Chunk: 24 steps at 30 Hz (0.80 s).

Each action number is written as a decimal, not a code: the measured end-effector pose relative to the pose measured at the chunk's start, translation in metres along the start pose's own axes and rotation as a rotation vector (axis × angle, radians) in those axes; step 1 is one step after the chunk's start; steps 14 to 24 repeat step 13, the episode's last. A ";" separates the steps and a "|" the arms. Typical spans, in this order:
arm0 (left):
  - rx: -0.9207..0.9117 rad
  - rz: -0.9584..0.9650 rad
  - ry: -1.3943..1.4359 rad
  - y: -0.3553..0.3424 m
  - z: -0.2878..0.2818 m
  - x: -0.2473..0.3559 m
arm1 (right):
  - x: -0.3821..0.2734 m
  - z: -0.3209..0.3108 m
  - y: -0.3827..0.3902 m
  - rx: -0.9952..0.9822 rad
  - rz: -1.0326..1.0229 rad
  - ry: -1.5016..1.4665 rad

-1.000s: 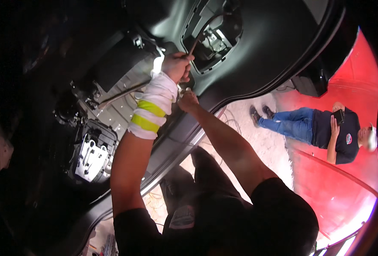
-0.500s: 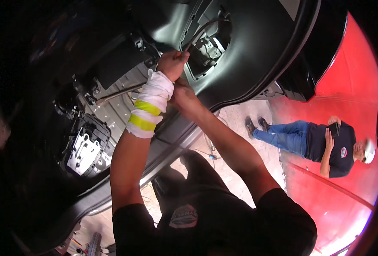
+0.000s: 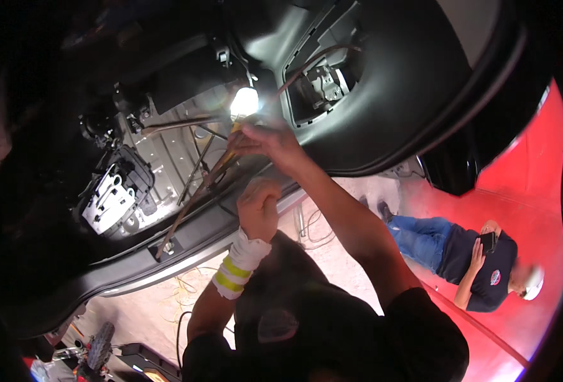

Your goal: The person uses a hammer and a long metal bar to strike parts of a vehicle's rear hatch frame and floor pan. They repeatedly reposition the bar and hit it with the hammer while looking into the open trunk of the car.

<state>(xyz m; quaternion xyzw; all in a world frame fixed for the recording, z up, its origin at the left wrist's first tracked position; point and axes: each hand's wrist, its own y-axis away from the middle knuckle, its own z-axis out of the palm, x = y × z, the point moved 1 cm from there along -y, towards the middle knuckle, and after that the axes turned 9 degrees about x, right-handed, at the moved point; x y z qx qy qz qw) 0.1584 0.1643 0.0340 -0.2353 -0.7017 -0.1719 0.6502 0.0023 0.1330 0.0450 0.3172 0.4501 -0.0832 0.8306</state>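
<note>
My right hand [image 3: 272, 145] reaches into the open car body, its fingers closed around a work light with a yellow handle. The light's glowing white head [image 3: 244, 103] sticks out past the fingers. A long thin brownish rod [image 3: 189, 212] slants from the door sill up toward this hand. Another rod length [image 3: 313, 62] runs from behind the hand into a cutout in the dark trim panel [image 3: 396, 83]; whether both are one piece I cannot tell. My left hand [image 3: 259, 207], with white and yellow wrapping on the wrist, is curled near the sill, its palm hidden.
Metal brackets [image 3: 328, 86] show inside the cutout. A white plate [image 3: 108, 200] is fixed at the left of the bare metal floor [image 3: 167, 167]. Cables [image 3: 313, 237] lie on the ground. At the right, a person [image 3: 466, 258] in a white cap holds a dark device.
My left hand has left the rod by the cutout and dropped back toward my body. The lit work light now shows at my right hand, and a rod slants across the sill.
</note>
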 end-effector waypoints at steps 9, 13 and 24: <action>-0.255 -0.186 0.470 -0.132 0.158 -0.131 | -0.015 0.015 -0.012 0.113 0.059 0.025; -0.808 -0.230 0.978 -0.213 0.246 -0.103 | -0.020 0.005 -0.016 0.143 0.052 -0.029; -0.808 -0.230 0.978 -0.213 0.246 -0.103 | -0.020 0.005 -0.016 0.143 0.052 -0.029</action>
